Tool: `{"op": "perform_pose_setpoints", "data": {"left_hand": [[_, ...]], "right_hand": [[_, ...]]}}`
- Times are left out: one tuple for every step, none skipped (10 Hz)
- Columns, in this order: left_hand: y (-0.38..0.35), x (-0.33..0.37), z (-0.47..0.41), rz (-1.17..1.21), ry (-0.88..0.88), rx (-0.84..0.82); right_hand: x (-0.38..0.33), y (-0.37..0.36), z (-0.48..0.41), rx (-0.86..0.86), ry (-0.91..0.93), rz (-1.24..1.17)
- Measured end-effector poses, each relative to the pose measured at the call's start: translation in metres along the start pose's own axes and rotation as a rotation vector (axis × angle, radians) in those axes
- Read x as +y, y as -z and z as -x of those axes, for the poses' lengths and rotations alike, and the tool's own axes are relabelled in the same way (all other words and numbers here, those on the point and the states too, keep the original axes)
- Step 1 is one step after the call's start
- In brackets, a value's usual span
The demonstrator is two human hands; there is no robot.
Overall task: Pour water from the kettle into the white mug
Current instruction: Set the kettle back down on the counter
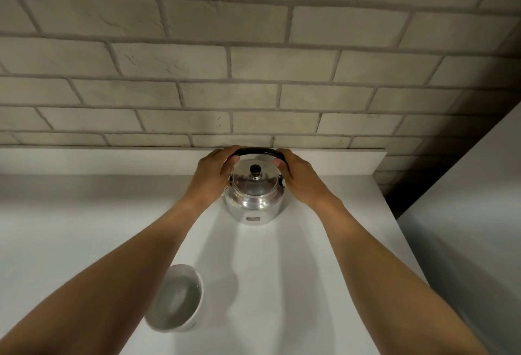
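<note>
A shiny metal kettle [255, 199] with a black lid knob and a black arched handle stands on the white counter [282, 270] close to the back ledge. My left hand [214, 177] grips the left end of that handle, and my right hand [298, 177] grips its right end. The handle is folded back toward the wall. The white mug [177, 298] stands nearer to me, partly under my left forearm, and it holds water. The kettle's spout is hidden from this angle.
A grey brick wall [253, 73] rises behind a low white ledge [112, 160]. On the right, the counter ends at an edge beside a white slanted surface [465, 228] with a dark gap at the corner.
</note>
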State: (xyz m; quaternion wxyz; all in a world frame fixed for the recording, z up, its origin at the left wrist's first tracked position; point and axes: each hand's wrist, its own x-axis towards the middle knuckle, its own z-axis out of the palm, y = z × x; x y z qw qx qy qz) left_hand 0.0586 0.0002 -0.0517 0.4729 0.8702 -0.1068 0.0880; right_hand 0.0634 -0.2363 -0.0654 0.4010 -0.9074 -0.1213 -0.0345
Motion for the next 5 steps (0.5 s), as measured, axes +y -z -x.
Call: {"op": "perform_pose_setpoints", "data": {"left_hand": [[0.0,-0.001,-0.002,-0.006,-0.016,0.015],[0.0,-0.009,-0.006,-0.027,-0.02,0.023],[0.0,-0.008,-0.01,-0.043,0.0,0.018],[-0.003,-0.008,-0.013,-0.058,0.007,-0.011],[-0.002,-0.012,-0.016,-0.157,0.088,-0.044]], "right_hand": [[-0.004,0.0,-0.003,0.01,0.012,-0.012],[-0.002,-0.001,-0.008,0.005,0.016,-0.008],[-0.002,0.002,-0.011,0.005,0.004,-0.011],[-0.001,0.007,-0.012,-0.016,-0.012,-0.01],[-0.005,0.0,-0.012,-0.036,-0.077,-0.015]]}}
